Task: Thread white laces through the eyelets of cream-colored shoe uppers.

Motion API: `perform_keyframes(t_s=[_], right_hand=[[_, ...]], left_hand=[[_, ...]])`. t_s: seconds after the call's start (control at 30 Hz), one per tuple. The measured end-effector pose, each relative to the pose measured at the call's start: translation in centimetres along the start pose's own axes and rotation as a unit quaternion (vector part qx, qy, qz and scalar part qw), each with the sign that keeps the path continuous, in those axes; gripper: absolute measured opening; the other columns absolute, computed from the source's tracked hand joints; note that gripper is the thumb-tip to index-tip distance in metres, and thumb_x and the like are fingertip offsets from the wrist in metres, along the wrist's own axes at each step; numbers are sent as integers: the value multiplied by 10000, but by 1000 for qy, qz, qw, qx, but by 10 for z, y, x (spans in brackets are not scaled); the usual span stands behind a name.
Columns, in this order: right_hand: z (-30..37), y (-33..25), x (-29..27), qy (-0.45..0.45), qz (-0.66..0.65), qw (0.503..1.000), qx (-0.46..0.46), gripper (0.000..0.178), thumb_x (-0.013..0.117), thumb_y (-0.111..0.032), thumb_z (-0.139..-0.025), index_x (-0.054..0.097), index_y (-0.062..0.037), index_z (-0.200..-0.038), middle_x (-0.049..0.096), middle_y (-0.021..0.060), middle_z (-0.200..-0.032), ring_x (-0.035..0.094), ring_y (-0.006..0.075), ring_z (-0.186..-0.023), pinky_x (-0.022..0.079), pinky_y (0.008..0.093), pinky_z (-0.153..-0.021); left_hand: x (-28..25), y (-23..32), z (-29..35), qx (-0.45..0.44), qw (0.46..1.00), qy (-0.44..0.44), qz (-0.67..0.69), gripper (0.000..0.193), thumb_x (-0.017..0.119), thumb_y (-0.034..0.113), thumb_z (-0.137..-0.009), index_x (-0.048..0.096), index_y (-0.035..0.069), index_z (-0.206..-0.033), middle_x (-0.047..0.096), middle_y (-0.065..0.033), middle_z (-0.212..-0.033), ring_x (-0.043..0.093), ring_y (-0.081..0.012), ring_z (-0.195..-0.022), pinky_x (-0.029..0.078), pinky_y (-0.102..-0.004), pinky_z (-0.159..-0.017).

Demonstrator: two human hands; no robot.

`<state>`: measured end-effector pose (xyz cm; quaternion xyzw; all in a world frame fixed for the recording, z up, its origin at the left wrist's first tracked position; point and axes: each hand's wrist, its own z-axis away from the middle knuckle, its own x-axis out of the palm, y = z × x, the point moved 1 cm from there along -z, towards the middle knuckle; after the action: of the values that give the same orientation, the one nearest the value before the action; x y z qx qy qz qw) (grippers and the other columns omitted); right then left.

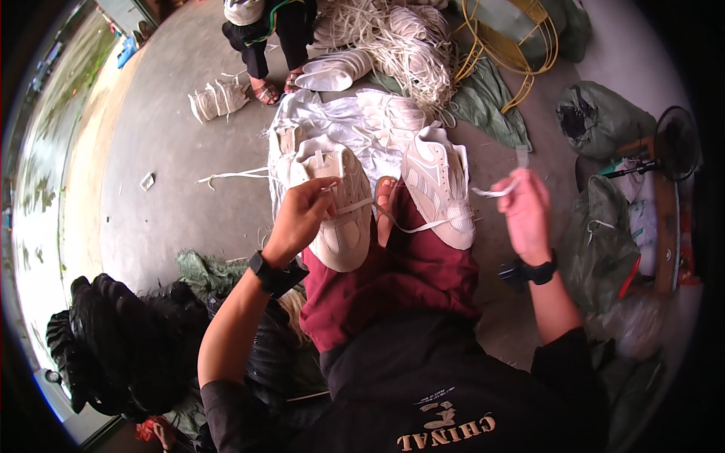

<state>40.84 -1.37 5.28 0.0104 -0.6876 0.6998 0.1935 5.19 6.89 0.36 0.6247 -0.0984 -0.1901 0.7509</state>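
Two beige and white shoe uppers lie over my knees, the left upper (341, 238) and the right upper (436, 180). A white shoelace (418, 228) runs slack between them. My left hand (300, 215) is at the left upper's eyelet edge, its fingers pinched on the lace there. Off to the right, apart from both uppers, my right hand (522, 215) pinches a white lace end (491, 192) that sticks out toward the right upper. Loose lace ends (234, 176) trail out on the left side.
White cloth with more uppers (389, 113) lies beyond my feet. Farther off sit a heap of laced uppers (419, 57), a tied bundle (217, 100) and a yellow frame (521, 45). Another person's feet (266, 90) stand there. Black bundles (128, 340) lie left, green sacks (600, 241) right.
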Motion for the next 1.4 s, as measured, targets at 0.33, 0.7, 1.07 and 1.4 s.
perform_keyframes(t_s=[0.33, 0.7, 1.07, 1.4], right_hand=[[-29, 101, 90, -149, 120, 957, 216, 232, 530, -216, -998, 590, 4, -1039, 612, 30, -910, 671, 113, -697, 463, 204, -499], [-49, 128, 91, -119, 129, 954, 241, 209, 559, -217, -990, 621, -18, -990, 622, 6, -831, 656, 92, -704, 481, 208, -564], [-45, 122, 88, -137, 191, 954, 183, 208, 586, -179, -961, 638, 22, -952, 656, 44, -808, 630, 96, -628, 469, 247, -501], [-26, 120, 83, -93, 167, 980, 51, 179, 595, -157, -960, 608, 17, -999, 610, 57, -820, 581, 97, -642, 453, 246, -562]], left_hand=[[17, 3, -38, -61, 997, -47, -17, 277, 532, 93, -959, 592, -88, -1159, 619, -13, -727, 549, -58, -664, 429, -215, -615], [15, 21, -72, -109, 964, -170, -176, 307, 609, 230, -903, 701, -34, -776, 627, -18, -565, 532, -50, -520, 411, -243, -499], [19, 9, -81, -117, 962, -171, -178, 364, 609, 250, -891, 681, -16, -653, 624, -30, -528, 520, -49, -491, 398, -249, -473], [24, 15, -79, -135, 968, -165, -130, 337, 613, 253, -904, 701, -15, -718, 638, -36, -550, 556, -53, -522, 418, -244, -499]])
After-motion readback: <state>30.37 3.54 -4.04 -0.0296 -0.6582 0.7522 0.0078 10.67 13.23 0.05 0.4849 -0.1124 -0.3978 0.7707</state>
